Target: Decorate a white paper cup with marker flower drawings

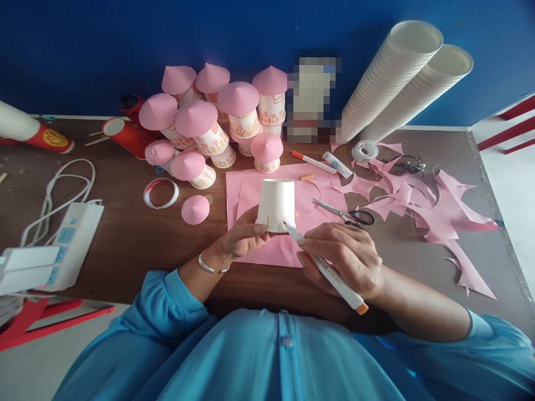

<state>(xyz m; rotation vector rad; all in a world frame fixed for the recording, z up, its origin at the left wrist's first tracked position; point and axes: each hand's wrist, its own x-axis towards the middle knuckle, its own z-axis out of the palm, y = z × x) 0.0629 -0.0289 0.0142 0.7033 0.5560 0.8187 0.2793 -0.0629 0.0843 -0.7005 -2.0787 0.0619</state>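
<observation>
My left hand (247,234) grips a white paper cup (276,203), held upside down with its wide rim toward me. A short yellowish line shows near the rim, by my thumb. In my right hand (345,259) is a white marker pen (334,278) with an orange end; its tip is at the cup's side near the rim, and whether it touches I cannot tell. Pink paper sheets (246,192) lie on the table beneath the cup. Scissors (343,211) with black handles rest to the right, near my right hand.
Behind stand several decorated cups with pink paper cones (238,99). Two tall stacks of white cups (388,78) lean at the back right, near clear tape (365,150), a glue stick (336,165) and pink scraps (418,195). A power strip (77,239) with cables lies left.
</observation>
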